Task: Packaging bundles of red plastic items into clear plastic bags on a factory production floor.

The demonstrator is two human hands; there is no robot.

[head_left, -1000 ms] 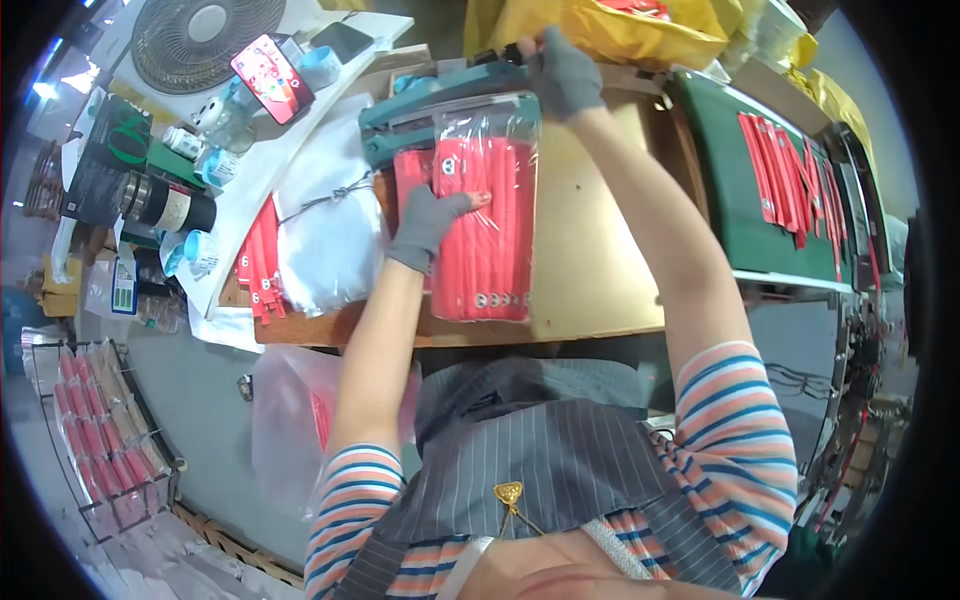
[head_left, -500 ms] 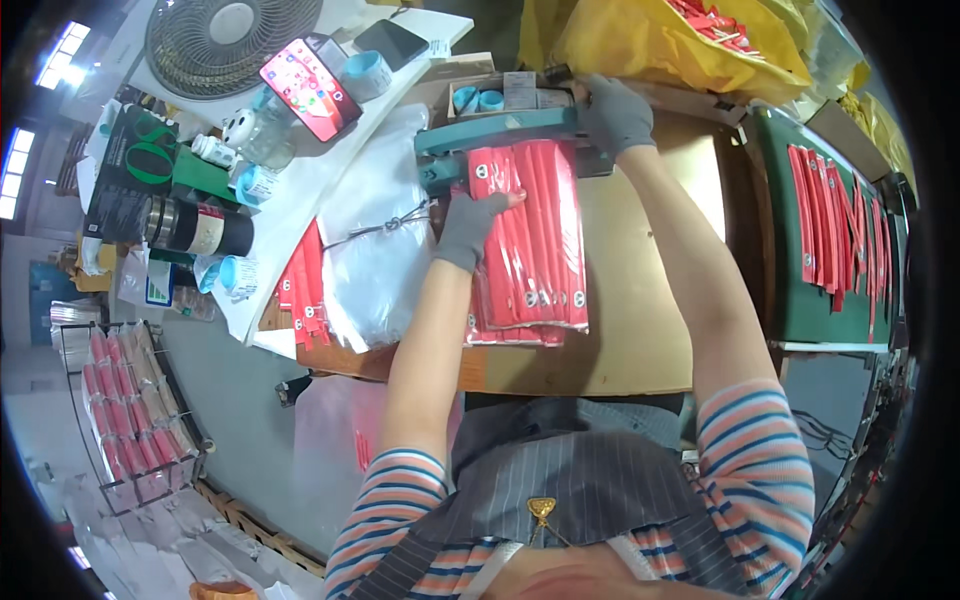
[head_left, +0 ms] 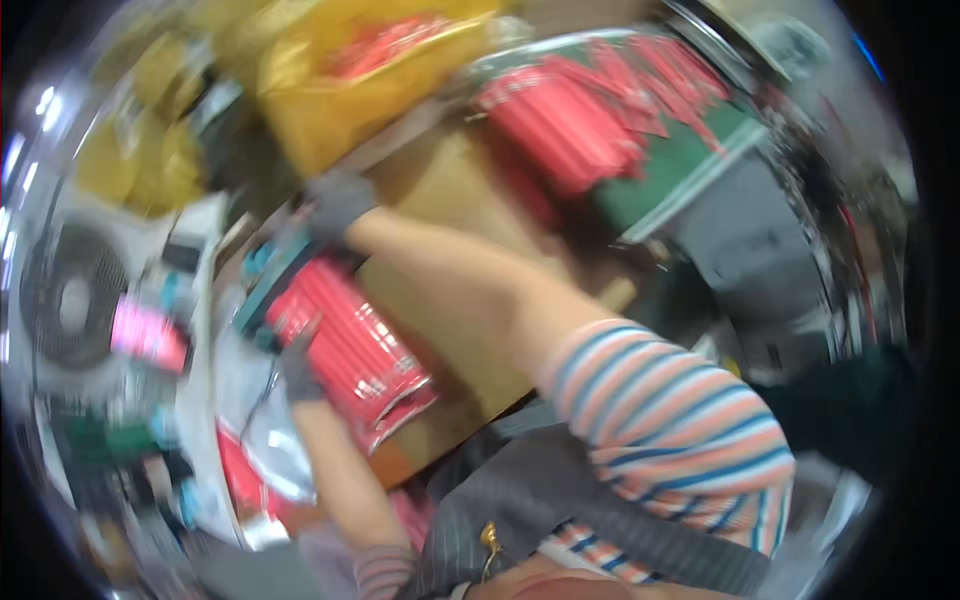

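A clear bag of long red packets (head_left: 350,340) lies slanted, its far end at the teal bar of a bag sealer (head_left: 274,284). My left hand (head_left: 300,372), in a grey fingerless glove, grips the bag's left side near the sealer, its thumb on top. My right hand (head_left: 342,208), gloved alike, is closed around the far right end of the sealer's bar. Motion blur softens both hands, and my right fingertips are partly hidden. Clear empty bags (head_left: 275,450) lie beside my left forearm.
A green-topped table (head_left: 655,190) at the right bears red strips and a stack of red packets (head_left: 565,125). A yellow bag (head_left: 330,110) with red pieces stands at the back. On the white table at left are a fan (head_left: 75,290) and a lit phone (head_left: 150,333).
My view has swung to the right, so the bench now appears turned and farther left, and more of the green table shows. Both hands stay at the bag and the sealer.
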